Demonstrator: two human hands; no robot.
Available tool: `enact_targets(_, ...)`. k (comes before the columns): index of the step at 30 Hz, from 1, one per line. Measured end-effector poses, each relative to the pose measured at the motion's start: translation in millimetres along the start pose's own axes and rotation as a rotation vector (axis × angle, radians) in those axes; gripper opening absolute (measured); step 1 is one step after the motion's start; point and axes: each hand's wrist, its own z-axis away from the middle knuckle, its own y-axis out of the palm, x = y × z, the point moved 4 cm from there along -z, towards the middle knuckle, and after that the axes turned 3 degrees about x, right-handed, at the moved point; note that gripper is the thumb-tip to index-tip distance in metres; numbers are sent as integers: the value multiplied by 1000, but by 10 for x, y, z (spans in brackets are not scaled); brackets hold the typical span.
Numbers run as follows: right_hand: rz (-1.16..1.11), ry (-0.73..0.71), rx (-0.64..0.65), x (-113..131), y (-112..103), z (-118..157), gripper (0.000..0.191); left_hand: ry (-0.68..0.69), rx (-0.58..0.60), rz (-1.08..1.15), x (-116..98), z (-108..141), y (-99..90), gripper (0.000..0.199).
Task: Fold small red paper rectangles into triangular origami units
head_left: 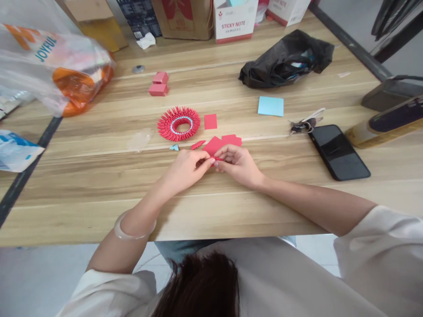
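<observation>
Wood table (231,211), light planks, dark strip down left side. On it: spiky red paper ring (179,123) with blue inside, red paper square (210,121) just beside ring, loose red papers (228,141) near middle, tiny blue piece (174,147), two red blocks (159,84) stacked farther back, blue sticky pad (271,106), keys (302,125) touching black phone (339,152), black bag (287,58), big clear plastic bag (56,66) at left, boxes (234,20) along far edge.

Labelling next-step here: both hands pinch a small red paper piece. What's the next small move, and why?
Probably press the fold flat. The left hand and right hand meet on the red paper piece, which looks only partly folded; a finished folded piece lies near the red ring.
</observation>
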Motion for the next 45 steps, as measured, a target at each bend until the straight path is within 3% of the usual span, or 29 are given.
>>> enact_targets(7, -33, 8, -8, 2, 2, 4, 21, -39, -36, 146, 29, 17, 3, 28)
enact_targets(19, -49, 28, -17, -4, 6, 0, 30, -144, 77, 449, 157, 4, 47, 21)
enact_targets(31, -19, 25, -9, 6, -1, 9, 32, -196, 114, 556, 153, 0, 58, 19)
enact_targets(45, -23, -45, 45, 43, 46, 46, 29, -243, 12, 552, 122, -6, 19, 17)
